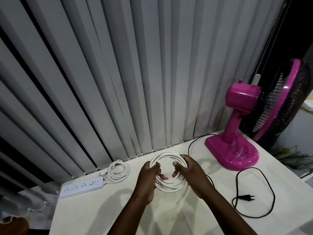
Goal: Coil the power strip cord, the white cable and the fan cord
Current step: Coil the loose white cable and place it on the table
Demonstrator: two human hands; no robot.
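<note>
The white cable [166, 156] forms a round coil of several loops, held just above the table. My left hand [149, 177] grips its left side and my right hand [189, 173] grips its right side. A loose end of the cable hangs down toward the table in front. The white power strip [81, 187] lies at the left, with its cord [118, 170] lying in a loose coil beside it. The black fan cord [264, 184] lies uncoiled on the right, its plug [246, 197] near the front. It runs back to the pink fan [237, 146].
The pale table [194, 217] ends at grey vertical blinds [118, 73] behind. The fan's cage overhangs the table's right edge. A string lies on the floor at the lower left.
</note>
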